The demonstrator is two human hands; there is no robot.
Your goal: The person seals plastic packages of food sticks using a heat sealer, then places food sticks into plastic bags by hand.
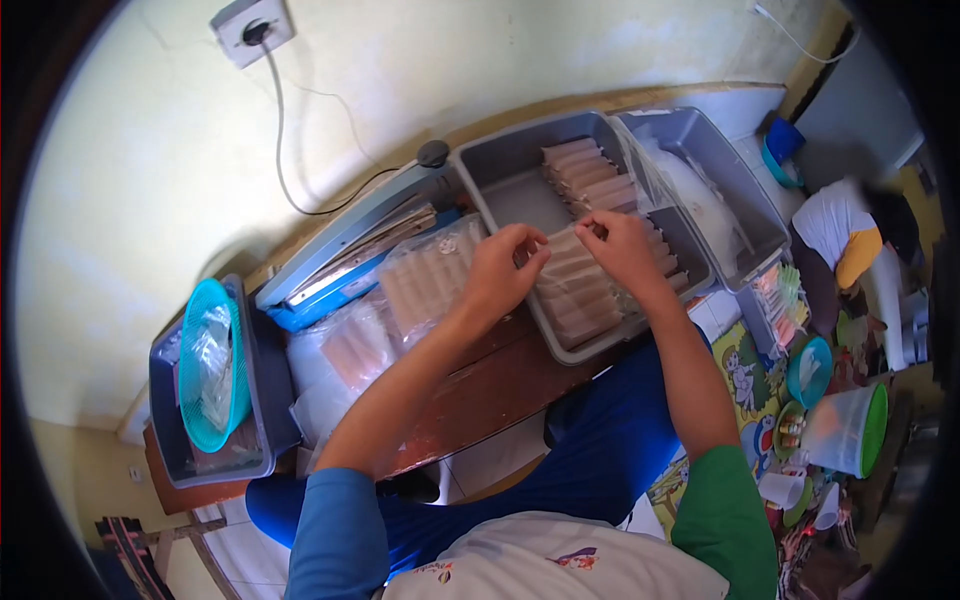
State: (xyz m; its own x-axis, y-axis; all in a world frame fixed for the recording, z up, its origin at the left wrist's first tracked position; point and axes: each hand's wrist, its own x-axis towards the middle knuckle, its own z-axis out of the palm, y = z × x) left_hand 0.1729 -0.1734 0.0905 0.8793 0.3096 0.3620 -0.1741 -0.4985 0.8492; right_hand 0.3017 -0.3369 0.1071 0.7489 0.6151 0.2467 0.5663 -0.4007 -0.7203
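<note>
My left hand (508,265) is over the near edge of a grey plastic tub (522,205), its fingers curled and thumb close to the forefinger. Beside it, my right hand (617,248) is closed in a pinch above the same tub. What either hand pinches is too small to make out. Just beneath them lies a pack of brownish tube-shaped sachets (575,300) with a plastic shine. A row of similar sachets (590,175) rests farther back in the tub. To the left of my left hand, a clear bag of sachets (425,285) lies on the wooden bench (490,385).
A long bar sealer (350,240) stands against the wall, left of the tub. A second grey tub (765,215) holds clear plastic. At far left, a turquoise basket (240,400) sits in a dark tub (165,400). Another person (840,230) is at the right.
</note>
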